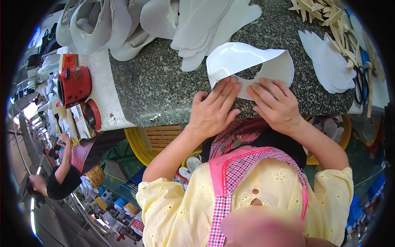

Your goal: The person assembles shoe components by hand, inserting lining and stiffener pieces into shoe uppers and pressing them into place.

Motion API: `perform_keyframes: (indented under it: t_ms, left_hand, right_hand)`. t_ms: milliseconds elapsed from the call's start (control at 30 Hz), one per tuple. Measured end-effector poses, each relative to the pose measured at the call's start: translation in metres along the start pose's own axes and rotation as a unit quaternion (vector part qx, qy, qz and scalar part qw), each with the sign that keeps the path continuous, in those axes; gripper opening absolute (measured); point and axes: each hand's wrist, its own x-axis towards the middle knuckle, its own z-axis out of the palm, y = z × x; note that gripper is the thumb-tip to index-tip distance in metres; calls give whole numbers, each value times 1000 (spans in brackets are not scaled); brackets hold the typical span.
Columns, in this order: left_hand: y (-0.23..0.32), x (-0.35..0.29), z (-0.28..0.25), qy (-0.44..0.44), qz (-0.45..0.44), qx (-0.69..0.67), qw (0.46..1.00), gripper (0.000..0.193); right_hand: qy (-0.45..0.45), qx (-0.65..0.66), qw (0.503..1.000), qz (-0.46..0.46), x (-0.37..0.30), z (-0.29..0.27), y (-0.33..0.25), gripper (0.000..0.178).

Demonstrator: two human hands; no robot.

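Note:
A glossy white shoe upper [234,57] stands curved on the dark speckled stone worktop, its rounded end arching up and an opening showing in its middle. My left hand [216,105] has its fingers bunched on the near left edge of the upper, thumb held a little apart. Across from it, my right hand [276,103] bends its fingers over the near right edge. Both hands press that near edge close to the table's front. What lies under the fingertips is hidden.
Stacked flat white pieces [201,31] and formed white uppers [88,33] lie at the far left. More white pieces [327,61], pale pointed strips [329,18] and black-handled scissors [361,86] are on the right. A red device [74,86] stands left; another person [61,177] works beyond.

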Motion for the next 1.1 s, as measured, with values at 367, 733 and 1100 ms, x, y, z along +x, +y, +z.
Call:
perform_keyframes:
  t_ms: [367,733,1100]
  left_hand:
    - [-9,13,-14,15,72,-3,997,49]
    - [18,38,-29,234,163,-115,951,31]
    - [20,26,-48,63,-176,-776,603,28]
  right_hand:
    - [26,115,983,143,-46,-42,37,34]
    - [154,207,948,188,-19,-44,52,47]
    - [53,747,640,173,-2,-56,39,31]
